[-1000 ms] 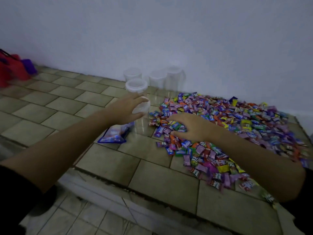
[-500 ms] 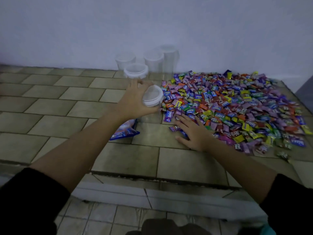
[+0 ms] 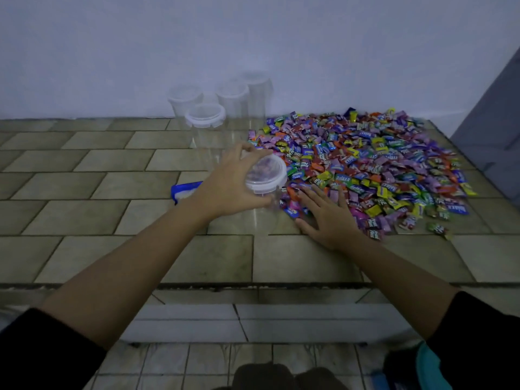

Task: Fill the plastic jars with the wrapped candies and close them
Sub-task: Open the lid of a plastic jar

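- Head view: the left hand (image 3: 228, 190) gripped a clear plastic jar (image 3: 264, 187) by its white-lidded top, at the near-left edge of the wrapped candies (image 3: 365, 164).
- The right hand (image 3: 327, 218) lay open, palm down, on the tiled worktop (image 3: 84, 178), fingers among the candies.
- More lidded jars (image 3: 219, 108) stood by the wall.
- A blue packet (image 3: 183, 190) lay behind the left wrist.

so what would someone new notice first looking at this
Most likely the big heap of wrapped candies, bright purple, yellow and orange, spread over the right side of the tiled counter. Next, the left hand gripping the white lid of a clear plastic jar at the heap's near-left edge, with the right hand flat beside it. More lidded jars stand against the back wall.
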